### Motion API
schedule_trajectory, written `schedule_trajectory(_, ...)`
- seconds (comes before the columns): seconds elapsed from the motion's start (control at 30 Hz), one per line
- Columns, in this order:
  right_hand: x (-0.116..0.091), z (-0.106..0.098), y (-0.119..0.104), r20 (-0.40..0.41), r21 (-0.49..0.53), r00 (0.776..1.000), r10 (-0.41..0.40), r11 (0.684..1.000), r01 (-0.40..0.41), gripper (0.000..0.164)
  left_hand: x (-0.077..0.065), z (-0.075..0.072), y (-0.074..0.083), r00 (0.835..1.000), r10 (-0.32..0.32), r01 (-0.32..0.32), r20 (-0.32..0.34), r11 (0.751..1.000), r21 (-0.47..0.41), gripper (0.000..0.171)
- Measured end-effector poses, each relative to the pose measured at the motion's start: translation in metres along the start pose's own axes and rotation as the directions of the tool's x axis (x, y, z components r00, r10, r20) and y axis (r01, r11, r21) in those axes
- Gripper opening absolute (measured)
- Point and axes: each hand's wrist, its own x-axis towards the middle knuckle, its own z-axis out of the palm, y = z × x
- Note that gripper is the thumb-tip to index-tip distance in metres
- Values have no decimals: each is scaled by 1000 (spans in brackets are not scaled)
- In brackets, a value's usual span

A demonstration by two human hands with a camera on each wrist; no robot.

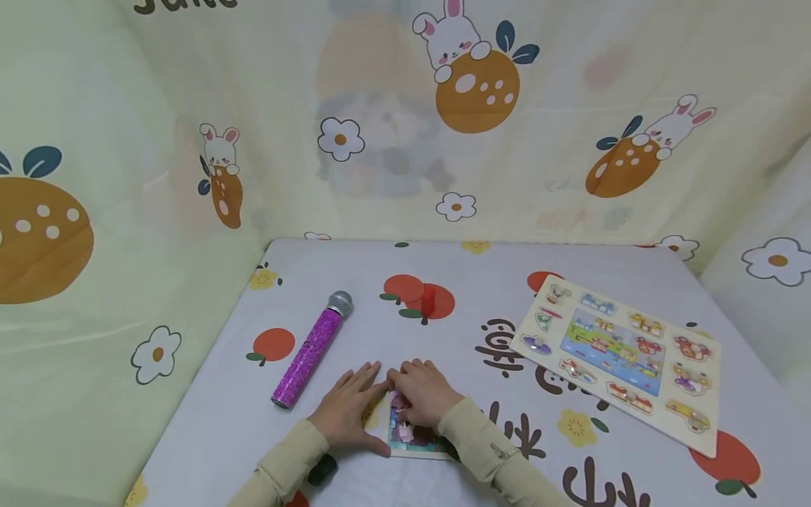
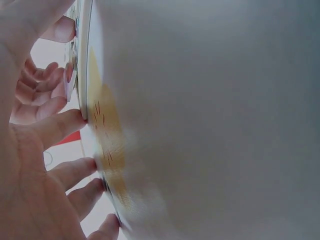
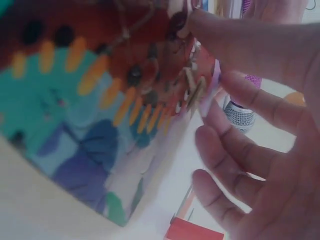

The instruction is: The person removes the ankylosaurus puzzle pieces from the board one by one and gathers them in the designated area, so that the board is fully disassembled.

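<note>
A small picture puzzle board (image 1: 418, 454) lies on the table at the near middle. My left hand (image 1: 348, 415) rests along its left side, fingers spread, with the thumb at the near corner. In the left wrist view the index fingertip touches the board's edge (image 2: 84, 65), and the other fingertips rest on the cloth. My right hand (image 1: 426, 396) is over the board's far part, covering much of it. Its thumb and fingers pinch a thin puzzle piece with a pale purple edge (image 3: 212, 90). A green dinosaur with orange spikes (image 3: 55, 90) shows on the board.
A purple glitter microphone (image 1: 310, 352) lies left of the hands. Behind them stands a small red block (image 1: 428, 301). To the right is a larger wooden puzzle board (image 1: 614, 359) with several pieces. A black object (image 1: 322, 470) sits beside the left wrist.
</note>
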Motion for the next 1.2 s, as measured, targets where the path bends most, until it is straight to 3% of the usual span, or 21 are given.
schedule_trajectory(0.2,-4,-1,2,-64,10,998,-14,1000,14,41,0,1,0,1000,4,-4,-10,1000,-20,113)
schedule_trajectory(0.67,-1,-1,13,-54,101,998,-37,994,42,36,1,6,-3,1000,8,-9,-24,1000,-11,112)
schedule_trajectory(0.8,0,-1,14,-60,74,996,-67,995,71,36,1,5,-3,1000,1,-2,-15,1000,-13,111)
schedule_trajectory(1.03,-3,0,16,-154,-18,979,-137,991,136,33,-2,4,-3,1000,3,-4,-23,1000,-12,112)
schedule_trajectory(1.2,-18,-5,35,-197,131,979,-57,988,84,34,-2,2,0,1000,1,-2,-11,1000,-27,111)
